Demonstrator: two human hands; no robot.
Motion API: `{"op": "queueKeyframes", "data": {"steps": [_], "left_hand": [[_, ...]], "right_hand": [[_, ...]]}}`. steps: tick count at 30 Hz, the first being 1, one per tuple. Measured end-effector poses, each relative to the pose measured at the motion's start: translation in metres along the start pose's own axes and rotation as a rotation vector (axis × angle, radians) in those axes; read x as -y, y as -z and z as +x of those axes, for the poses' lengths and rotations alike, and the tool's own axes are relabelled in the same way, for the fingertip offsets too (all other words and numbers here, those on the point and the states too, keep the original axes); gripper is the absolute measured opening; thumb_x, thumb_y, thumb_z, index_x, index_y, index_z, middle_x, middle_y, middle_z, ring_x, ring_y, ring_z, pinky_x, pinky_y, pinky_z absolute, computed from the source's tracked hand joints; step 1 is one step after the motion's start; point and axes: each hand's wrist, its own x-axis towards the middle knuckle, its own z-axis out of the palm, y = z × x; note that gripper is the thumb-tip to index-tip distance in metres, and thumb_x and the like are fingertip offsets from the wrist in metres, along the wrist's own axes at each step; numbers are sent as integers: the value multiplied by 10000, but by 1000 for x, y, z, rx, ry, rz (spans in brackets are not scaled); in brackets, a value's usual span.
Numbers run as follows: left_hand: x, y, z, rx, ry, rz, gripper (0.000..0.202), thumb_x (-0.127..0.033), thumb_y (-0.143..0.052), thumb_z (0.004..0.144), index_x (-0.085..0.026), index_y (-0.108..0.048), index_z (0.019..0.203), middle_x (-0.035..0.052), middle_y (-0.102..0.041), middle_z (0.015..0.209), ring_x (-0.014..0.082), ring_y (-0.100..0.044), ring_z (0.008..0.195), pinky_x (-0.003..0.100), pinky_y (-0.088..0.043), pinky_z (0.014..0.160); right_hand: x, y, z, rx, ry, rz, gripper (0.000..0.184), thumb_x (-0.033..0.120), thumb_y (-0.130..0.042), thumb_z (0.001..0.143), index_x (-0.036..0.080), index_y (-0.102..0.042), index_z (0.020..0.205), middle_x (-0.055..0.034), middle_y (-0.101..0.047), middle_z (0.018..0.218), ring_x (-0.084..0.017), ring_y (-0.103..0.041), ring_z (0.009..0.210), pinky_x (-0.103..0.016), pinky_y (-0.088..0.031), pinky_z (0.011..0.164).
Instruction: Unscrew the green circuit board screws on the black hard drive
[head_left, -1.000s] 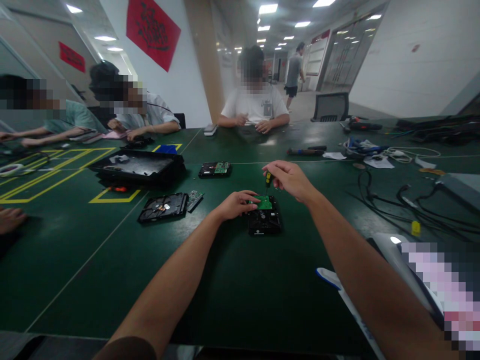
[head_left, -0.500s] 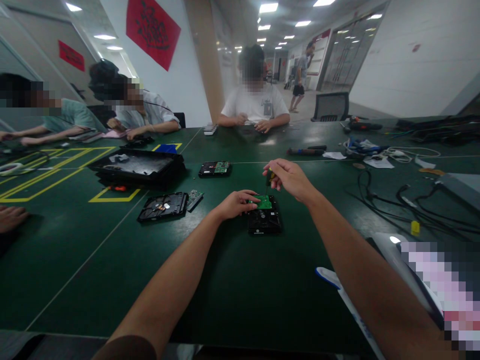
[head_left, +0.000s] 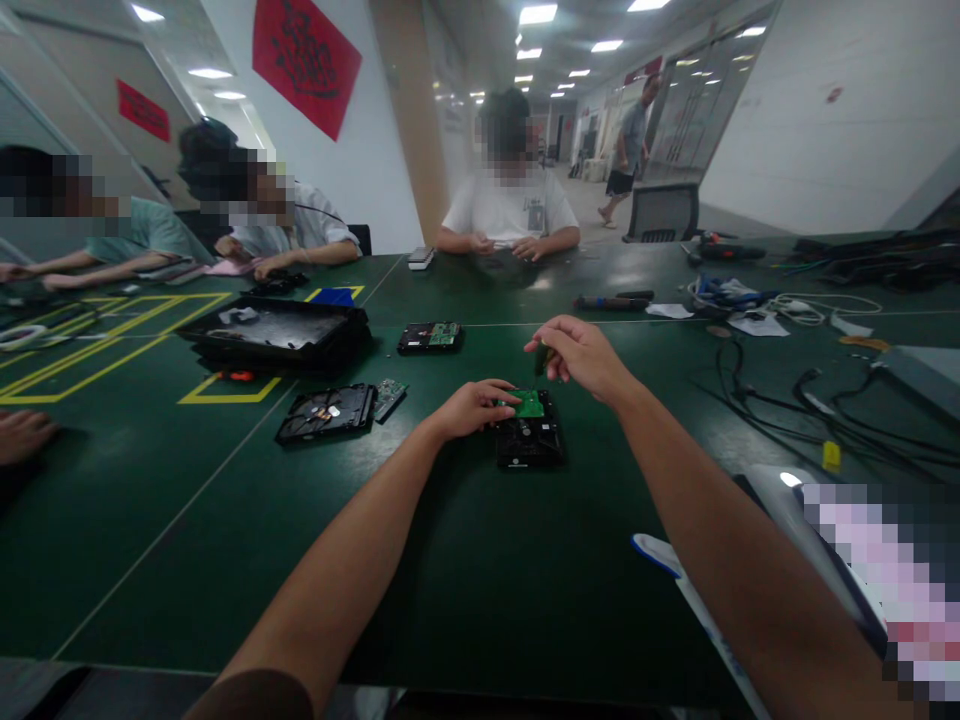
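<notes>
A black hard drive [head_left: 528, 446] with a green circuit board [head_left: 531, 403] on its far half lies flat on the table in front of me. My left hand [head_left: 475, 409] holds the drive at its left side, with fingertips resting on the board. Above the board's far right part is my right hand [head_left: 577, 357], its fingers closed around a small screwdriver [head_left: 540, 360] with a dark and yellow handle. The screwdriver stands nearly upright, shaft down toward the board. Whether its tip touches a screw is too small to make out.
Left of the drive lie another hard drive [head_left: 326, 414] and a loose circuit board [head_left: 390, 399]. A third drive [head_left: 430, 337] and a black tray [head_left: 281, 330] are farther back. Black cables [head_left: 780, 410] and a glove [head_left: 660, 555] lie right. Several people sit around the table.
My right hand has turned slightly around the screwdriver handle. My left hand and the hard drive stay where they were. In the background a walking person has moved right.
</notes>
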Motion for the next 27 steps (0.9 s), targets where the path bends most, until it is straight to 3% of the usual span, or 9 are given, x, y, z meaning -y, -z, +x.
{"op": "queueKeyframes", "data": {"steps": [7, 14, 21, 27], "left_hand": [[1, -1, 0, -4, 12, 17, 335, -374, -743, 879, -235, -749, 1183, 118, -525, 1473, 38, -580, 617, 179, -484, 465], [2, -1, 0, -4, 10, 16, 325, -363, -740, 883, -232, -748, 1181, 124, -521, 1477, 39, -583, 620, 185, -495, 468], [1, -1, 0, -3, 13, 6, 328, -360, -747, 875, -240, -750, 1181, 127, -521, 1474, 48, -592, 634, 186, -494, 464], [0, 0, 0, 2, 14, 15, 333, -358, -745, 876, -233, -748, 1185, 125, -528, 1478, 44, -595, 630, 172, -490, 464]], "right_hand": [[-3, -1, 1, 27, 31, 16, 353, 540, -547, 966, 232, -677, 1077, -73, -708, 1014, -117, -614, 593, -275, -443, 487], [-7, 4, 3, -44, 66, -115, 278, 489, -632, 925, 218, -690, 897, -29, -657, 778, -118, -546, 596, -262, -377, 486], [-2, 2, 1, 2, 24, -37, 277, 468, -560, 961, 213, -668, 948, -71, -740, 1024, -87, -558, 519, -272, -364, 446], [-1, -1, 1, 11, 18, 29, 330, 520, -547, 968, 227, -685, 1028, -75, -720, 1035, -115, -608, 599, -283, -442, 506]]}}
